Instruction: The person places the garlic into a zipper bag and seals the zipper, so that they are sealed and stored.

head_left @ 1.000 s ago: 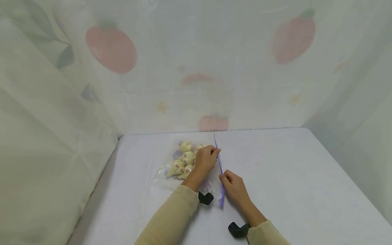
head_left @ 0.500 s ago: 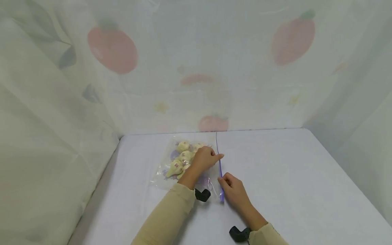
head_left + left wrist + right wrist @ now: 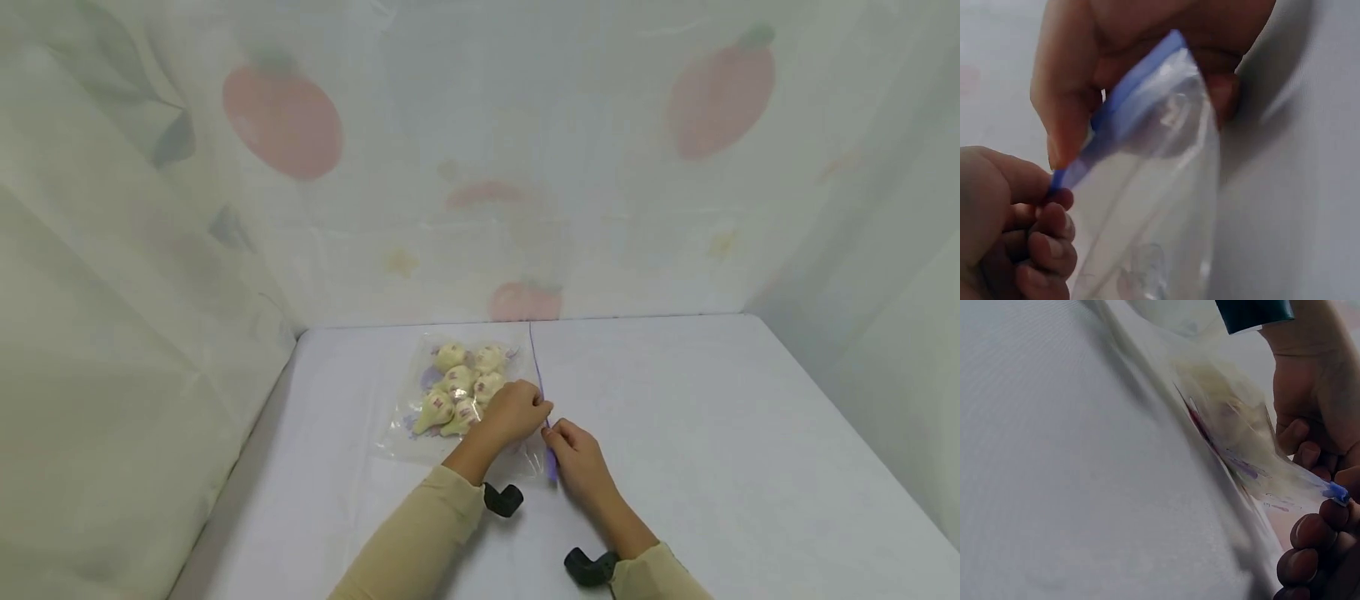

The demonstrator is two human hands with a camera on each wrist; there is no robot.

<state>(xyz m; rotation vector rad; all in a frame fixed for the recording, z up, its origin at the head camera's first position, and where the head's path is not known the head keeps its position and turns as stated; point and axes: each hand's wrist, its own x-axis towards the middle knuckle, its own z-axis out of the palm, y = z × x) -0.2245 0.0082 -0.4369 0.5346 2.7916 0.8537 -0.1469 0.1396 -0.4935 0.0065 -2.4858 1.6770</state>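
A clear zip-lock bag [image 3: 405, 437] with a purple-blue zip strip lies on the white table. Inside it are several pale yellow, bulb-shaped pieces [image 3: 458, 381] with small purple marks. My left hand [image 3: 513, 412] reaches over the bag and pinches the strip between thumb and index finger. Just nearer to me, my right hand [image 3: 579, 458] pinches the same strip close to the bag's near corner. The hands almost touch. In the left wrist view, the blue strip [image 3: 1135, 81] runs between both hands. In the right wrist view, its end [image 3: 1337, 492] sits in my right fingertips.
The white table [image 3: 712, 450] extends to both sides of the bag. Pale fabric with faded fruit prints [image 3: 283, 121] hangs behind and at the sides. Black curved pieces [image 3: 503, 500] stick out at both wrists.
My left hand has slid along the strip toward me, up to my right hand. The right hand has barely moved. More of the bulb-shaped pieces now show.
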